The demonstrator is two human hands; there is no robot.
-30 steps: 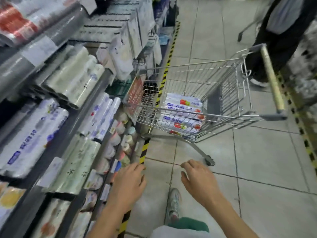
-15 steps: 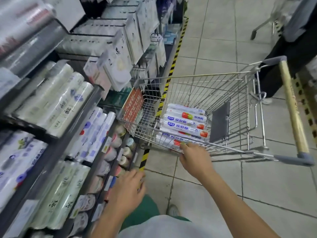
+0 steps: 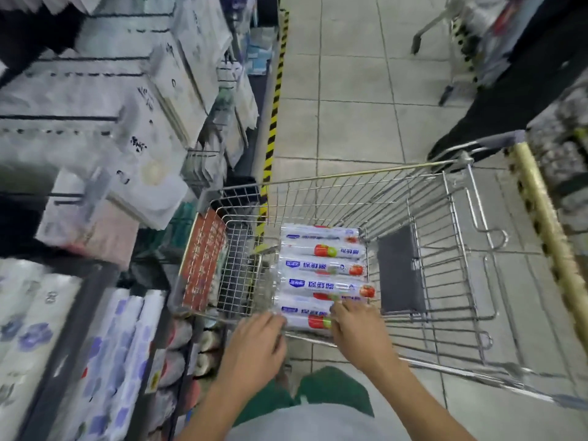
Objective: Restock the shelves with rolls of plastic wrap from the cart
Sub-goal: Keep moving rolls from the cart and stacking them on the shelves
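Rolls of plastic wrap (image 3: 321, 268) stacked side by side in the front of the cart (image 3: 350, 177), long axes running left to right across the basket, parallel to its near rim. Of these, nearest roll (image 3: 305, 320) tucked close against that near rim, directly ahead of both hands and spanning the gap between them. Over its right end, right hand (image 3: 358, 327), fingers curled across the top of the wrapper; thumb hidden, so depth of the hold hard to judge. At its left end, left hand (image 3: 254, 345), fingertips bent and reaching the wrapper just past the wire; too blurred to say whether closed round it or merely touching. Off to the left, shelves (image 3: 86, 313) stocked with similar shelf rolls (image 3: 127, 345), seemingly laid end-out toward the aisle, though smeared by motion. Judged from that: nearest roll lying roughly crosswise to those slots, so likely needing a lift over the rim and a turn before going in end first. Left hand nearer the shelves, right hand with the surer hold. Probable snag: wrapper catching on the wire rim on the way up
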